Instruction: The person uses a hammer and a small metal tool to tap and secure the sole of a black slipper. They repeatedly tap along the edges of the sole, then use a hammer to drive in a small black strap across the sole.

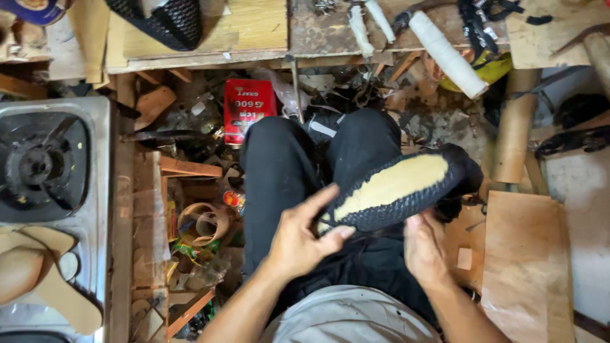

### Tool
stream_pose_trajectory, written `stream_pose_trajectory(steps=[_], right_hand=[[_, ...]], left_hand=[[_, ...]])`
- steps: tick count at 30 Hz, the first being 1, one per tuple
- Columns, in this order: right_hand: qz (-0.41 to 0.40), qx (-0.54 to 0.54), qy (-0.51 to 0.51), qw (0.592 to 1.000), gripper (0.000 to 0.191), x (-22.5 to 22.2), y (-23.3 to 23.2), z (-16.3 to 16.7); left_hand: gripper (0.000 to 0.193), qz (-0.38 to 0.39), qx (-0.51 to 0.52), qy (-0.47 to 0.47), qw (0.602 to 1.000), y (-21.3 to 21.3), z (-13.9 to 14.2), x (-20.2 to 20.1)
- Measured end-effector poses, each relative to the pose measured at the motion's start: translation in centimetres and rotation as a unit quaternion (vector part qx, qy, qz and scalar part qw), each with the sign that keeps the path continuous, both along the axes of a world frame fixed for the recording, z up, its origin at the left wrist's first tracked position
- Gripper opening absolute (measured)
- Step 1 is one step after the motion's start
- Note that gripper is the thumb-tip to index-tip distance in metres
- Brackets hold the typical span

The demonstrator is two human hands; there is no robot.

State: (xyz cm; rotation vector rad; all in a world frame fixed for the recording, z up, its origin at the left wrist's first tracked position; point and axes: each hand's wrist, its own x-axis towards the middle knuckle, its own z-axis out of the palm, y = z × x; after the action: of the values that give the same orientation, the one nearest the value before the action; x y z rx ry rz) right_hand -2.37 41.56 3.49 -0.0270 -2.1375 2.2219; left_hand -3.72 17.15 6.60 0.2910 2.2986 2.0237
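Over my lap I hold a black woven shoe upper (406,187) turned sole side up, its tan insole board showing. My left hand (304,236) grips the near end, thumb pressed on the black edge and fingers spread above it. My right hand (422,249) supports it from underneath, with the fingers hidden behind the shoe. My legs in black trousers (279,171) lie beneath.
A gas burner stove (44,165) stands at left with tan insole cutouts (38,270) on it. A red tin (249,109) sits among floor scraps. A wooden bench (254,32) at the top holds another black upper (168,22) and white rolls (445,54). Cardboard sheets (524,254) lie at right.
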Motion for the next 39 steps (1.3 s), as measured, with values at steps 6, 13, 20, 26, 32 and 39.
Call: stream_pose_trajectory(steps=[6, 13, 20, 26, 32, 39], right_hand=[[0.035, 0.291, 0.142, 0.945, 0.01, -1.4, -1.7, 5.7], [0.245, 0.354, 0.274, 0.86, 0.017, -7.5, -8.4, 7.2], [0.347, 0.354, 0.287, 0.82, 0.01, -9.6, -11.0, 6.6], [0.366, 0.299, 0.274, 0.837, 0.009, -10.4, -11.2, 5.0], [0.349, 0.333, 0.251, 0.839, 0.009, -10.5, -11.7, 4.2], [0.333, 0.334, 0.226, 0.852, 0.01, -10.3, -12.2, 4.5]], left_hand=[[0.098, -0.043, -0.344, 0.189, 0.919, -7.6, 0.4, -4.5], [0.102, -0.067, -0.344, 0.213, 0.912, -7.0, -0.2, -5.6], [0.105, -0.062, -0.355, 0.179, 0.915, -7.9, -0.3, -5.0], [0.111, -0.047, -0.351, 0.21, 0.911, -8.2, -1.1, -5.1], [0.107, -0.035, -0.331, 0.234, 0.914, -8.1, -2.0, -5.3], [0.104, -0.032, -0.335, 0.213, 0.917, -8.0, -2.0, -5.2]])
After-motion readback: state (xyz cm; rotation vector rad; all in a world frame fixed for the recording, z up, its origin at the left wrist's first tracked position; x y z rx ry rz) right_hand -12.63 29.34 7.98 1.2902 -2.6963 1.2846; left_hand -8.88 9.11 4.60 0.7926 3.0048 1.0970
